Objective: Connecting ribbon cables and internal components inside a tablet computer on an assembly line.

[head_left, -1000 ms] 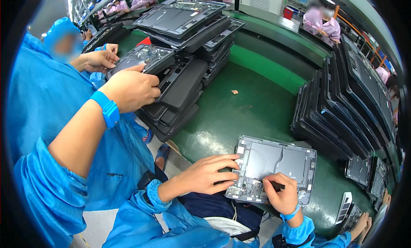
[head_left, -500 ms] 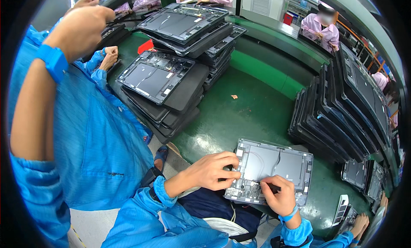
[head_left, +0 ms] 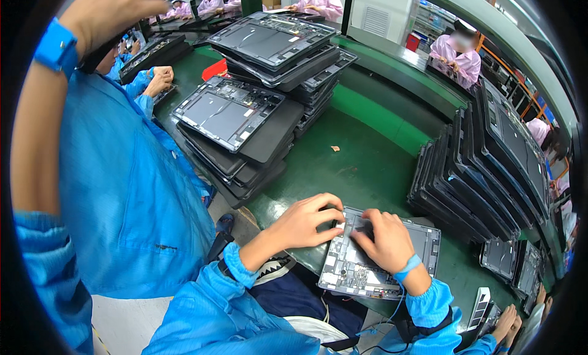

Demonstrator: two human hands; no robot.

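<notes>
An opened tablet point(head_left: 422, 238) lies at the table's near edge, its inside facing up. Dark grey battery panels fill its far part, and a circuit board point(head_left: 355, 274) runs along the near side. My left hand point(head_left: 303, 225) grips the tablet's left edge between bent fingers and thumb. Over the battery panels, my right hand point(head_left: 391, 240) is palm down with fingers bent. Its thumb, a little blurred, stands apart from the forefinger, and I see nothing between them. This hand covers the middle of the tablet. A blue band point(head_left: 407, 267) circles my right wrist.
Stacks of opened tablets stand at the back left point(head_left: 226, 113) and the right point(head_left: 471, 177). A small orange scrap point(head_left: 335, 148) lies mid-table. Left of me is a co-worker in a blue smock point(head_left: 135, 189), one arm raised. Another person's hands point(head_left: 507, 324) are at lower right.
My right hand has moved from the circuit board up and left onto the battery panels. The dark thing seen in it before no longer shows. The co-worker's raised hand has gone higher.
</notes>
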